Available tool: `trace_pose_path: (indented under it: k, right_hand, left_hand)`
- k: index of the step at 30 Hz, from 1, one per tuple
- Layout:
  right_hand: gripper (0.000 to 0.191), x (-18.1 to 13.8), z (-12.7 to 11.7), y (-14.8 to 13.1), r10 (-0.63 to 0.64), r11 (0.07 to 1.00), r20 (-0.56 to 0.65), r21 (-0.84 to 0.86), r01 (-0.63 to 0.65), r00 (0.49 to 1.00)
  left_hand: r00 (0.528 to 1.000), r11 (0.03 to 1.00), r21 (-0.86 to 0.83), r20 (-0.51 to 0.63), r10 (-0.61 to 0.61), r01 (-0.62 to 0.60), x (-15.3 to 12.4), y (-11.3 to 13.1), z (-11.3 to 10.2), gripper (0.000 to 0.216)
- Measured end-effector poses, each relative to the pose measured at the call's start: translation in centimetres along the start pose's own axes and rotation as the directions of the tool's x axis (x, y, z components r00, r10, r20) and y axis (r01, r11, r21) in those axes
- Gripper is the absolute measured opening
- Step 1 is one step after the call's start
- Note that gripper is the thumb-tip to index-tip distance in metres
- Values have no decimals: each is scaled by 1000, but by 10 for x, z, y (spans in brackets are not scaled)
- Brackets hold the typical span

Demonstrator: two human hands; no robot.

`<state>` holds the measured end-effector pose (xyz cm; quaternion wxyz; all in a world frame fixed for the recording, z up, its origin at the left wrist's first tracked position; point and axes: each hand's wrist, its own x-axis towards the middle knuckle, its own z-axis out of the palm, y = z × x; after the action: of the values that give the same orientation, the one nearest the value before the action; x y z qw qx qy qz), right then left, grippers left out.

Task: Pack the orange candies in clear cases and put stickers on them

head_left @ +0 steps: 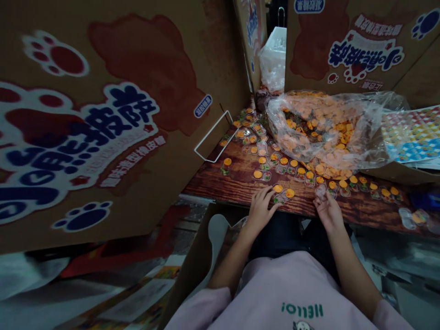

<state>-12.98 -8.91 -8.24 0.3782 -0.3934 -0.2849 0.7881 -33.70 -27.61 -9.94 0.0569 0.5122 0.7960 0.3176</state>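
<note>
On the near side of the clear plastic bag (366, 142), my left hand (261, 208) curves loosely, thumb and fingers apart, at the edge of a pair of small packs (284, 198) on the tabletop (209, 185); I can't tell whether it grips them. Toward the bag's right half, my right hand (329, 211) has thumb and fingers closed on a small clear piece (320, 190). Nearer than the bag and right of it lie some clear packs (407, 218), mostly without an orange top. Just in front of the bag, a line of packs (301, 176) already shows orange discs on top, so I judge those done or nearly so. Left of the bag sits another cluster of topped packs (246, 133). The bag itself holds a big heap of loose orange discs (342, 137), so plenty seems left. Behind it stands a printed carton (319, 50).
</note>
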Motion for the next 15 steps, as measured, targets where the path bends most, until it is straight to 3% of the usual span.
trace_pose_path:
  k: [3,6,10,15]
  right_hand:
    - [32,-8,-10,-6,-177,933,81,-305,194,981]
    - [38,-14,-13,-14,-207,787,174,-555,270,963]
    - [47,-10,-12,-22,-234,678,303,-631,378,924]
    - [52,-1,-15,-25,-199,669,306,-652,357,931]
  left_hand:
    - [992,993,-38,63,112,-110,17,24,14,48]
    - [963,971,-60,127,238,-232,36,42,22,50]
    - [945,959,-29,162,284,-283,46,44,22,48]
    - [979,982,82,131,157,-168,35,19,7,36]
